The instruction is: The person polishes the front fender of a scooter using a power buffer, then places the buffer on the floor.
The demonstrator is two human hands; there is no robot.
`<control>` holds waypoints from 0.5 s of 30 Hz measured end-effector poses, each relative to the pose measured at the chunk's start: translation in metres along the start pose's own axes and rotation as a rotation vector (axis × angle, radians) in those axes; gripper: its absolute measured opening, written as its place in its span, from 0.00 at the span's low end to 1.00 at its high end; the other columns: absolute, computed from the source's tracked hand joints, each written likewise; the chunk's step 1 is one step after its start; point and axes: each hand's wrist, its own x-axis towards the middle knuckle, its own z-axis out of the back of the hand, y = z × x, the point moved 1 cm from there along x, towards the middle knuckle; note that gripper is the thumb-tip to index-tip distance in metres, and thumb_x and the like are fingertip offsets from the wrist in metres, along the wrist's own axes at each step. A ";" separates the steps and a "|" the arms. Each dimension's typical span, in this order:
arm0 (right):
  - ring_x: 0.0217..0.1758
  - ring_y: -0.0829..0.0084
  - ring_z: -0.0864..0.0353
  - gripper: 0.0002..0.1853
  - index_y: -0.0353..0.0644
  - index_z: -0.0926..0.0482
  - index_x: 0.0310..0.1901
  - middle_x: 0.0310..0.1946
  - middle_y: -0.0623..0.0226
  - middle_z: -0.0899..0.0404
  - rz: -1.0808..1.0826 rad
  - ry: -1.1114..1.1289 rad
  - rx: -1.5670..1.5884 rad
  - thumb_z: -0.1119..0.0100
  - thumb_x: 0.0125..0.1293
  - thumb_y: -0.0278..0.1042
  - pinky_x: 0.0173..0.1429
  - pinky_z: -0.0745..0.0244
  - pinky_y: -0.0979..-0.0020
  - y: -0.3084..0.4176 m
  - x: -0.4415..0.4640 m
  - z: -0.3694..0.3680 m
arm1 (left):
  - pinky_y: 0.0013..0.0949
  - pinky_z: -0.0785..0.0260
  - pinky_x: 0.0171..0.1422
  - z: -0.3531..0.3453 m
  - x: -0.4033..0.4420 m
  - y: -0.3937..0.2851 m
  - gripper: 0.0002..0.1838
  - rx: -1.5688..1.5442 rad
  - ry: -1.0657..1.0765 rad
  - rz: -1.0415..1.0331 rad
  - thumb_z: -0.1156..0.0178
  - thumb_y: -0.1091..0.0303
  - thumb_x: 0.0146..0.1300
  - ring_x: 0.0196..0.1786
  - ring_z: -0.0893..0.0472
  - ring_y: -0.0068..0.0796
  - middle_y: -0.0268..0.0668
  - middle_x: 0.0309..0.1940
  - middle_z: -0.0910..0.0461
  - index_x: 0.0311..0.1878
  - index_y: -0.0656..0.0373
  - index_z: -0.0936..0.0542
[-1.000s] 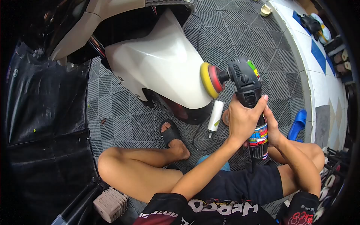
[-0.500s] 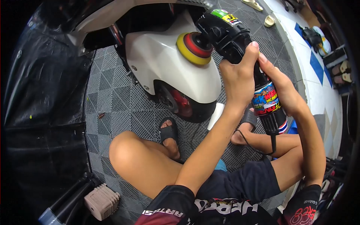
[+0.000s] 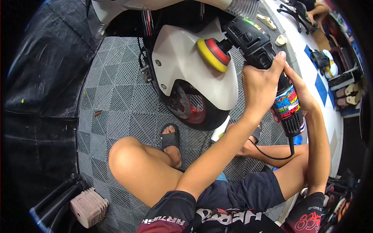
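A black polisher (image 3: 254,48) with colourful stickers is held in both of my hands. My left hand (image 3: 261,85) wraps around its body just behind the head, thumb along the top. Farther back, my right hand (image 3: 302,91) grips the handle from the right side. The yellow and red round pad (image 3: 213,55) leans tilted against the white front fender (image 3: 186,62) of a motorbike or scooter. Below the fender shows the front wheel (image 3: 202,116) with a brake disc. A power cord (image 3: 272,156) hangs from the polisher's rear end.
Grey patterned tiles (image 3: 112,85) cover the floor. A white bottle-like item (image 3: 220,131) lies by the tyre. Black sheeting (image 3: 42,93) hangs at left, near a brown ribbed block (image 3: 89,207). Pale shoes (image 3: 266,21), an office chair (image 3: 297,15) and a person's leg (image 3: 319,15) appear at upper right.
The polisher and both hands have moved right and slightly down in view, and the pad stands more tilted. The fender has shifted right relative to the floor, showing more of the brake disc.
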 end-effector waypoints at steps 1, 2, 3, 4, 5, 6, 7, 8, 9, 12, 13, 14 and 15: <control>0.21 0.67 0.15 0.36 0.44 0.26 0.65 0.35 0.56 0.16 0.091 -0.109 0.005 0.50 0.73 0.69 0.20 0.17 0.65 -0.003 0.002 -0.004 | 0.33 0.27 0.36 0.000 0.000 0.001 0.19 -0.004 0.004 -0.006 0.32 0.58 0.67 0.29 0.17 0.19 0.35 0.24 0.14 0.29 0.67 0.14; 0.20 0.66 0.16 0.35 0.44 0.25 0.63 0.32 0.56 0.16 0.185 -0.215 0.005 0.50 0.72 0.69 0.20 0.17 0.65 -0.008 0.006 -0.011 | 0.33 0.27 0.36 0.000 0.000 0.002 0.19 -0.010 0.005 -0.017 0.31 0.58 0.67 0.29 0.17 0.20 0.35 0.24 0.14 0.29 0.68 0.15; 0.21 0.66 0.15 0.35 0.43 0.24 0.62 0.32 0.56 0.15 0.205 -0.232 0.009 0.50 0.72 0.69 0.21 0.17 0.65 -0.009 0.006 -0.008 | 0.33 0.27 0.36 -0.001 0.000 0.003 0.19 -0.016 0.006 -0.025 0.31 0.58 0.67 0.29 0.17 0.20 0.36 0.25 0.14 0.29 0.68 0.15; 0.22 0.66 0.15 0.35 0.42 0.24 0.61 0.31 0.55 0.15 0.225 -0.249 0.012 0.50 0.72 0.69 0.23 0.16 0.66 -0.010 0.006 -0.005 | 0.33 0.26 0.37 -0.002 -0.001 0.003 0.19 -0.003 -0.002 -0.005 0.31 0.58 0.66 0.29 0.16 0.21 0.36 0.25 0.13 0.29 0.68 0.15; 0.23 0.67 0.14 0.36 0.42 0.26 0.65 0.36 0.56 0.15 0.133 -0.145 0.005 0.50 0.73 0.69 0.24 0.16 0.67 -0.008 0.003 0.001 | 0.33 0.26 0.37 -0.003 -0.001 0.005 0.19 -0.006 0.000 0.009 0.31 0.58 0.66 0.29 0.16 0.22 0.36 0.25 0.13 0.30 0.67 0.15; 0.25 0.67 0.14 0.37 0.42 0.28 0.68 0.40 0.57 0.14 0.040 -0.040 0.000 0.50 0.73 0.68 0.26 0.16 0.68 -0.004 0.000 0.006 | 0.33 0.26 0.37 -0.005 -0.001 0.008 0.18 -0.007 0.002 0.024 0.31 0.59 0.66 0.29 0.16 0.22 0.36 0.25 0.13 0.30 0.67 0.15; 0.28 0.69 0.13 0.37 0.42 0.29 0.70 0.44 0.58 0.15 0.066 -0.025 -0.009 0.50 0.74 0.67 0.29 0.15 0.69 -0.007 0.004 0.011 | 0.33 0.26 0.37 -0.005 0.000 0.010 0.18 -0.008 0.001 0.034 0.32 0.59 0.66 0.29 0.16 0.22 0.36 0.25 0.13 0.30 0.67 0.15; 0.32 0.70 0.12 0.37 0.42 0.31 0.72 0.48 0.60 0.15 0.091 -0.011 -0.018 0.51 0.75 0.65 0.33 0.15 0.71 -0.011 0.008 0.016 | 0.32 0.26 0.37 -0.005 0.001 0.012 0.17 -0.041 -0.005 0.015 0.32 0.59 0.66 0.29 0.16 0.22 0.35 0.25 0.13 0.30 0.67 0.15; 0.35 0.71 0.12 0.37 0.41 0.32 0.73 0.52 0.61 0.16 0.116 0.004 -0.026 0.51 0.76 0.64 0.36 0.15 0.72 -0.014 0.012 0.021 | 0.32 0.26 0.37 -0.004 0.002 0.015 0.17 -0.075 -0.012 -0.008 0.32 0.60 0.66 0.29 0.16 0.22 0.35 0.25 0.13 0.30 0.67 0.15; 0.38 0.72 0.12 0.34 0.41 0.29 0.69 0.50 0.61 0.15 0.312 -0.210 -0.027 0.52 0.77 0.63 0.38 0.14 0.72 -0.024 0.013 0.001 | 0.30 0.26 0.37 -0.001 0.007 0.018 0.15 -0.140 0.004 -0.019 0.33 0.62 0.67 0.29 0.16 0.21 0.34 0.26 0.14 0.30 0.66 0.15; 0.40 0.72 0.12 0.33 0.41 0.28 0.68 0.50 0.61 0.15 0.327 -0.239 -0.022 0.52 0.77 0.62 0.39 0.14 0.72 -0.022 0.009 -0.006 | 0.30 0.26 0.37 0.000 0.006 0.017 0.15 -0.153 0.019 -0.004 0.33 0.63 0.67 0.29 0.16 0.20 0.34 0.26 0.14 0.30 0.66 0.15; 0.38 0.72 0.12 0.33 0.42 0.28 0.68 0.48 0.61 0.15 0.256 -0.184 -0.014 0.51 0.77 0.63 0.37 0.14 0.71 -0.015 0.002 -0.008 | 0.29 0.26 0.36 -0.002 0.004 0.015 0.14 -0.167 0.021 -0.026 0.34 0.64 0.67 0.29 0.16 0.20 0.34 0.26 0.13 0.30 0.66 0.15; 0.36 0.71 0.12 0.33 0.42 0.28 0.68 0.47 0.61 0.14 0.185 -0.127 -0.006 0.51 0.77 0.63 0.35 0.14 0.71 -0.013 -0.001 -0.008 | 0.29 0.26 0.36 -0.005 0.003 0.014 0.14 -0.142 0.016 -0.026 0.33 0.64 0.67 0.29 0.16 0.20 0.34 0.26 0.13 0.30 0.66 0.15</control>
